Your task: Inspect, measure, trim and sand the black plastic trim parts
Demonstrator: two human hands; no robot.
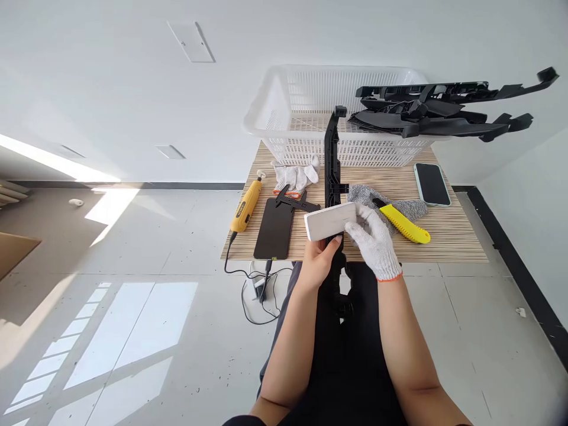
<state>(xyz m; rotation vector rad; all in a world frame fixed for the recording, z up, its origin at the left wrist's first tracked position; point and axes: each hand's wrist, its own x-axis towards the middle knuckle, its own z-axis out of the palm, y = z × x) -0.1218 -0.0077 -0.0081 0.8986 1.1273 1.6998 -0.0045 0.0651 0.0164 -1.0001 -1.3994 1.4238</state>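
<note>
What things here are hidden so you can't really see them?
Head view: fingers of the left hand hide behind the long black part.
Head view: the part's lower end is lost against dark trousers.
Head view: the right hand covers one end of the white block.
Head view: the white floor item is too small to name.

- The bare left hand (320, 260) grips a long black part (332, 160) near its lower end; the part runs up across the table (452, 242) to the basket (275, 100).
- The gloved right hand (375, 239) holds a white block (331, 220) across the part.
- Just right of the hands, a yellow knife (403, 225) lies on a grey glove (412, 207), with a phone (432, 184) beyond.
- To the left lie white gloves (295, 174), a dark tablet (274, 228) and a yellow rotary tool (246, 205).
- More black parts (444, 109) are stacked on the basket's right rim.
</note>
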